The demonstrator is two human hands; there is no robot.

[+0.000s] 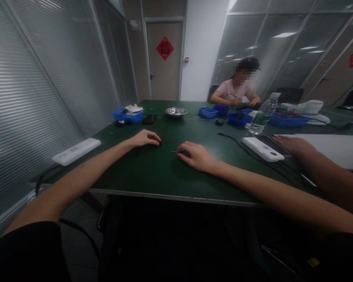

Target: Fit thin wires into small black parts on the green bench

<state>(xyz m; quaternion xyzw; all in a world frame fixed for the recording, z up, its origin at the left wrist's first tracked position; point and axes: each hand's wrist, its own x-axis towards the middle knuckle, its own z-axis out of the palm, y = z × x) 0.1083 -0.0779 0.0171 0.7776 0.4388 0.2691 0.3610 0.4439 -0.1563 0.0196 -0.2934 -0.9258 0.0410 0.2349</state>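
My left hand (145,138) rests low over the green table (129,168), its fingers curled in a pinch on a small black piece (160,143) too small to name. To its right, my right hand (197,156) is closed around a dark-handled tool (184,153). A thin metal tip pokes out of that fist to the left, toward the black piece but apart from it. Most of the handle is hidden by my fingers, so its exact kind does not show.
Beyond my hands stand a metal bowl (175,112), a blue basket (135,116) and a phone (149,119). A bottle (263,115), a white power bank (262,149) and another person's arm (320,160) are at right. Another white power bank (76,152) lies left. A person (237,88) sits opposite.
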